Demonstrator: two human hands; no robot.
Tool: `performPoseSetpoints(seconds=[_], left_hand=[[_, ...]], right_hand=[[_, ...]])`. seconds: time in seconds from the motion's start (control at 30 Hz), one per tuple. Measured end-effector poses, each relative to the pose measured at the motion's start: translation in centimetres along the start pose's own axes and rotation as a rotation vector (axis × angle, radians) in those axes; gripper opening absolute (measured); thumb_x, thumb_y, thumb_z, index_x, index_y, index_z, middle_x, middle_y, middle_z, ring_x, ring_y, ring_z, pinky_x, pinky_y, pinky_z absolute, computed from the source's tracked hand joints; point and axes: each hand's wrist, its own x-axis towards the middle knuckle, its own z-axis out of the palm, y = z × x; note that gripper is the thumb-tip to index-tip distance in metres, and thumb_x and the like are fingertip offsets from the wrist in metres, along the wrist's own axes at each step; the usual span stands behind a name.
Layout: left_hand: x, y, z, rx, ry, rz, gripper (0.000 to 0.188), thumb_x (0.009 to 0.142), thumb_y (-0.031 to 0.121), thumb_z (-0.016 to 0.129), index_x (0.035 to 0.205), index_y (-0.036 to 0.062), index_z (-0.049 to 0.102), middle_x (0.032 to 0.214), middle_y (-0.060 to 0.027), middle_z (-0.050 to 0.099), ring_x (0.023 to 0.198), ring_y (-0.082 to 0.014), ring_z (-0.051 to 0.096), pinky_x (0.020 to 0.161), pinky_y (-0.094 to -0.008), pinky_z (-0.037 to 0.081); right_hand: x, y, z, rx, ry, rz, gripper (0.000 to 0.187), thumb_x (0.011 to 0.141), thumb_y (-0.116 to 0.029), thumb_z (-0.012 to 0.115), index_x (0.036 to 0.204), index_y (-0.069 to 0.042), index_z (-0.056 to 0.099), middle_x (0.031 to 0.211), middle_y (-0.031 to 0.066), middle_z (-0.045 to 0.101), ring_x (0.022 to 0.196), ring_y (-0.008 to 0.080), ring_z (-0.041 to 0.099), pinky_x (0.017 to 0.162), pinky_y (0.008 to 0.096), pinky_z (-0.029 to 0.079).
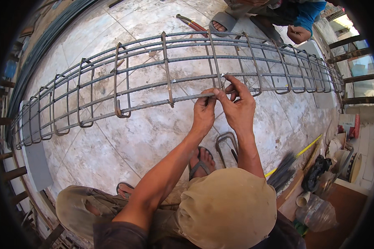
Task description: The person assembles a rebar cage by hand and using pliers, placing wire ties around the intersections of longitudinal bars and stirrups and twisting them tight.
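A long rebar cage (166, 62) of ribbed bars and rectangular stirrups stretches across the view, resting near each end on a pale block. At its near side, right of the middle, both my hands meet around a stirrup and the near long bar. My left hand (204, 111) is closed, its fingertips pressed at the near bar. My right hand (239, 106) has its thumb by that bar and its forefinger at the crossing above, fingers curled. A small shiny tie shows at that crossing. What lies between my fingertips is too small and hidden to make out.
Pliers (191, 23) with red handles lie beyond the cage, by a co-worker's sandalled foot (222, 23). The co-worker's hand (298, 35) hangs at the far right. Loose stirrups (225, 143) sit near my foot. Dark wires (283, 169) and a clear plastic bottle (318, 214) lie right.
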Motion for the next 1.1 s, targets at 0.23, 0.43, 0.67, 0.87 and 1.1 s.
performPoseSetpoints(seconds=[0.23,0.43,0.67,0.87,1.1], left_hand=[[-0.4,0.5,-0.2,-0.012,-0.041,0.091,0.032,0.106,0.015,0.063,0.132,-0.0031,0.063,0.116,-0.0086,0.070,0.103,-0.0150,0.060,0.094,-0.0304,0.049],[-0.7,0.7,-0.1,0.371,0.033,0.127,0.050,0.092,0.027,0.083,0.131,0.0002,0.068,0.107,-0.0080,0.073,0.092,-0.0144,0.058,0.086,-0.0301,0.050],[-0.7,0.4,-0.1,0.389,0.073,0.048,0.036,0.094,0.027,0.082,0.117,-0.0009,0.076,0.087,-0.0013,0.067,0.073,-0.0070,0.050,0.063,-0.0268,0.042],[-1.1,0.8,0.4,0.414,0.126,0.104,0.043,0.094,0.031,0.082,0.125,0.0015,0.075,0.092,-0.0075,0.068,0.066,-0.0095,0.048,0.060,-0.0282,0.043],[-1.4,1.1,0.8,0.420,0.160,-0.004,0.041,0.095,0.033,0.081,0.123,0.0044,0.077,0.096,-0.0081,0.071,0.068,-0.0123,0.054,0.063,-0.0303,0.045]], right_hand=[[3.6,0.1,-0.9,0.469,-0.162,0.280,0.018,0.097,-0.005,0.074,0.107,0.009,0.074,0.086,0.0111,0.076,0.074,0.0137,0.072,0.066,0.0273,0.058],[3.2,0.1,-1.6,0.445,-0.178,0.294,0.017,0.095,-0.004,0.074,0.107,0.009,0.073,0.086,0.0123,0.076,0.077,0.0159,0.075,0.069,0.0283,0.061],[1.5,-0.7,-2.6,0.373,-0.089,0.307,0.017,0.096,-0.006,0.076,0.107,0.008,0.074,0.091,0.0113,0.076,0.080,0.0165,0.075,0.073,0.0281,0.062],[0.3,-0.5,-2.6,0.301,-0.022,0.332,0.017,0.096,-0.006,0.077,0.104,0.008,0.075,0.090,0.0116,0.076,0.079,0.0165,0.075,0.073,0.0282,0.062],[0.6,-0.4,-2.9,0.157,-0.078,0.344,0.017,0.096,-0.007,0.076,0.104,0.009,0.075,0.089,0.0125,0.076,0.077,0.0165,0.075,0.071,0.0285,0.063]])
